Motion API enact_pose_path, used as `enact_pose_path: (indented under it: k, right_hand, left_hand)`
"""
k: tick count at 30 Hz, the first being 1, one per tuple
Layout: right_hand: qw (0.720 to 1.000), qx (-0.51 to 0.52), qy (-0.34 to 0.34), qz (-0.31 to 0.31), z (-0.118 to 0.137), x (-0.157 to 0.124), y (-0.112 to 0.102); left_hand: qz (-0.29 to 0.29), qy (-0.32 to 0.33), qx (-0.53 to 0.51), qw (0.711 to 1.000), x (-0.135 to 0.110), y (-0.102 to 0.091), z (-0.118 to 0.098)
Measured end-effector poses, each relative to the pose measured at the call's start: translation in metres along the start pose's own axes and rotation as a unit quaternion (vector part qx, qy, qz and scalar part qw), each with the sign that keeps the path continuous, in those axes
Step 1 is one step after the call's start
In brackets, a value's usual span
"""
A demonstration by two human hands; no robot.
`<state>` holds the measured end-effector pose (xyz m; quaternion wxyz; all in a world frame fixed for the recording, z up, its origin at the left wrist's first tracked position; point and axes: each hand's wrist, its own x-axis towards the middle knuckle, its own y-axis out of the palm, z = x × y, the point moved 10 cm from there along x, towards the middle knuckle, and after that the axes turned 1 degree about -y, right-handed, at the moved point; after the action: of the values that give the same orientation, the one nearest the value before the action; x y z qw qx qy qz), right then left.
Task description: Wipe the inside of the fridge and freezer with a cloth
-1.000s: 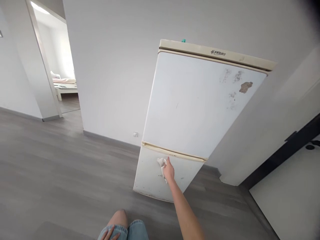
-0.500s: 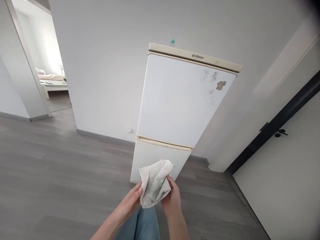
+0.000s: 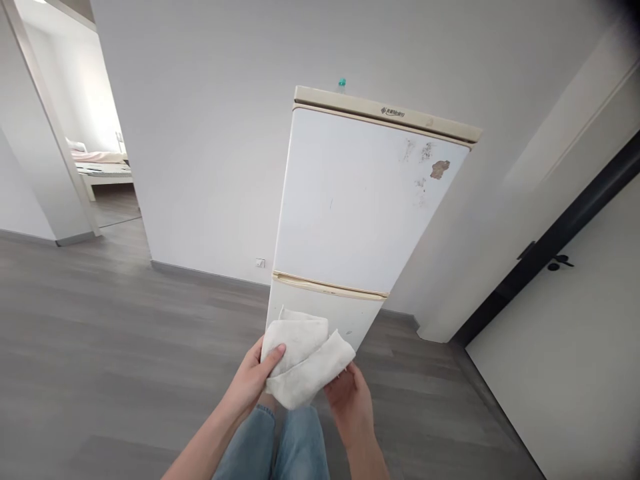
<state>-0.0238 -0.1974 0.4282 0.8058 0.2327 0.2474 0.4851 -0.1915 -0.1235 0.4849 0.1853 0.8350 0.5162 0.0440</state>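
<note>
A white cloth [image 3: 301, 357] is spread between both my hands in front of me. My left hand [image 3: 250, 380] grips its left side, thumb on top. My right hand [image 3: 350, 400] holds its lower right corner from underneath. Just behind the cloth stands an old white fridge [image 3: 360, 207] with yellowed trim, a rusty patch and dark smudges near the top right of its upper door. The cloth covers part of the lower door [image 3: 350, 320]. A small teal object [image 3: 342, 83] sits on the fridge top.
Grey wood floor [image 3: 100, 347] all around. White wall [image 3: 210, 133] behind the fridge with a low socket [image 3: 260, 263]. Open doorway [image 3: 85, 133] at left shows a bed. A white door with a black handle [image 3: 557, 263] stands at right. My jeans-clad knees [image 3: 280, 447] show below.
My right hand left the lower fridge door with the cloth and came back toward me. My left hand joined it, and both have opened the bunched cloth out wider.
</note>
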Motion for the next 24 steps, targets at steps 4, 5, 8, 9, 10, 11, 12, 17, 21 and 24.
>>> enact_pose_path:
  k: [4,5,8,9,10,11,12,17,21,24]
  right_hand:
    - [0.997,-0.031,-0.036,0.059,0.014,-0.003,0.014]
    - [0.995,-0.055,-0.049,0.072,0.018,-0.004,0.018]
    - [0.987,-0.12,-0.068,0.076,0.023,-0.005,0.024]
    - [0.986,-0.131,-0.068,0.073,0.022,-0.005,0.026]
    - [0.985,-0.138,-0.07,0.073,0.02,-0.005,0.028]
    - [0.983,-0.143,-0.076,0.081,0.018,-0.006,0.033]
    - [0.98,-0.15,-0.086,0.096,0.017,-0.009,0.039]
    - [0.963,-0.212,-0.128,0.11,0.012,-0.018,0.061]
    - [0.96,-0.229,-0.147,0.06,0.022,-0.016,0.055]
    - [0.949,-0.271,-0.154,0.04,0.028,-0.012,0.046]
  left_hand:
    - [-0.015,0.049,0.039,0.998,0.008,-0.008,-0.018]
    - [-0.01,0.059,0.057,0.997,0.009,-0.007,-0.022]
    - [0.025,0.091,0.127,0.987,0.008,0.004,-0.031]
    - [0.038,0.1,0.151,0.983,0.007,0.01,-0.033]
    - [0.048,0.106,0.173,0.978,0.006,0.015,-0.034]
    - [0.053,0.111,0.189,0.974,0.004,0.02,-0.034]
    - [0.054,0.114,0.196,0.972,0.003,0.024,-0.033]
    - [0.094,0.106,0.1,0.985,-0.002,0.037,-0.01]
    - [0.184,0.108,0.04,0.976,-0.004,0.047,0.016]
    - [0.148,0.12,0.098,0.977,0.005,0.039,0.021]
